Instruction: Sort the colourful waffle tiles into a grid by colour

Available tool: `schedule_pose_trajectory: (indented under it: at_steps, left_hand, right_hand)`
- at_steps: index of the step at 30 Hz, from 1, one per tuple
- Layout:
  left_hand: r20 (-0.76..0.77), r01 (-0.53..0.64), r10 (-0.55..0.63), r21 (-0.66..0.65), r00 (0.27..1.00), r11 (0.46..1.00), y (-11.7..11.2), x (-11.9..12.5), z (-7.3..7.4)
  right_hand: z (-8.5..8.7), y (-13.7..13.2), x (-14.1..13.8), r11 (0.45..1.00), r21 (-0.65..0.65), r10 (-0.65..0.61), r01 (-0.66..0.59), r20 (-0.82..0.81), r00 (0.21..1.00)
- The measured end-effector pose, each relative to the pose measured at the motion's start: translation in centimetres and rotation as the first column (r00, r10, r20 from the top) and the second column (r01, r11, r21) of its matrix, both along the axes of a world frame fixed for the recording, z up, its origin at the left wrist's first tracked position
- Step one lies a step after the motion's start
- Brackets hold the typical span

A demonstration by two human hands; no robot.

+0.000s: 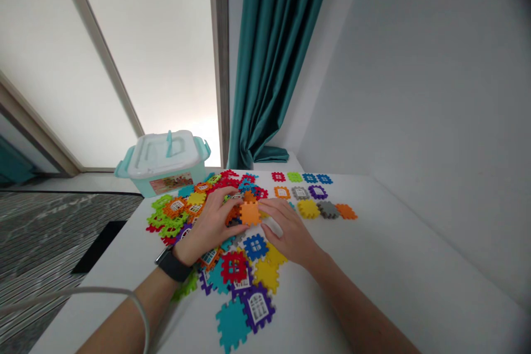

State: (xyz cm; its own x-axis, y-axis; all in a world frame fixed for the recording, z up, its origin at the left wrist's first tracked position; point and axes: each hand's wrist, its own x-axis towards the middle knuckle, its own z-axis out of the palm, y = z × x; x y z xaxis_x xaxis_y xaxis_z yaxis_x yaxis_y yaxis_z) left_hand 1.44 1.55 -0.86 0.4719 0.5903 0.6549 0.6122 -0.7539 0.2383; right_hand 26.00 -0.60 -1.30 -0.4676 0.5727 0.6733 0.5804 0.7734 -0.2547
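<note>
An orange square interlocking tile (250, 213) is held between both my hands over the pile. My left hand (215, 215), with a dark watch on its wrist, pinches the tile's left side. My right hand (286, 227) has its thumb and fingertips at the tile's right side. Under and around the hands lies a heap of notched tiles. A blue window tile (256, 246), a red tile (234, 267), a yellow tile (266, 275), a purple window tile (257, 306) and a turquoise tile (233, 324) spread toward me. Lime green tiles (171, 227) lie left of my left hand.
A lidded turquoise box (166, 160) stands at the table's back left. Right of the pile, tiles lie in rows, with a yellow stack (308, 209), a grey stack (328, 209) and an orange stack (346, 211) nearest. A cable (103, 290) crosses my left forearm. A teal curtain (269, 66) hangs behind.
</note>
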Motion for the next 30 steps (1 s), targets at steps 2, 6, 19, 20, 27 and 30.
schedule_pose_trajectory:
  at_steps: [2,6,19,20,27,30]
  left_hand:
    - [0.013,0.0,0.0,0.003,1.0,1.0,-0.1,0.0,0.0]
    - [0.017,0.015,-0.015,0.006,1.0,1.0,-0.4,0.2,0.2]
    - [0.018,0.003,-0.003,-0.013,1.0,1.0,-0.9,0.7,0.6]
    - [0.022,0.002,-0.002,-0.012,1.0,1.0,-0.9,0.7,0.5]
    - [0.014,0.002,-0.001,-0.019,1.0,1.0,-1.0,1.0,0.5]
    - [0.006,-0.007,0.007,-0.018,1.0,1.0,-0.9,1.1,0.5]
  right_hand:
    - [-0.1,-0.1,-0.2,1.0,-0.003,0.011,-0.011,0.0,1.0]
    - [-0.3,0.0,-0.3,1.0,0.002,0.007,-0.007,-0.017,1.0]
    - [-0.2,-0.1,-0.4,1.0,0.004,0.005,-0.005,-0.022,1.0]
    - [-0.2,-0.1,-0.4,1.0,0.004,0.005,-0.005,-0.02,1.0]
    - [0.0,0.0,0.0,1.0,-0.023,0.016,-0.016,0.021,1.0]
    - [0.1,0.0,0.2,0.999,-0.039,0.011,-0.01,0.025,1.0]
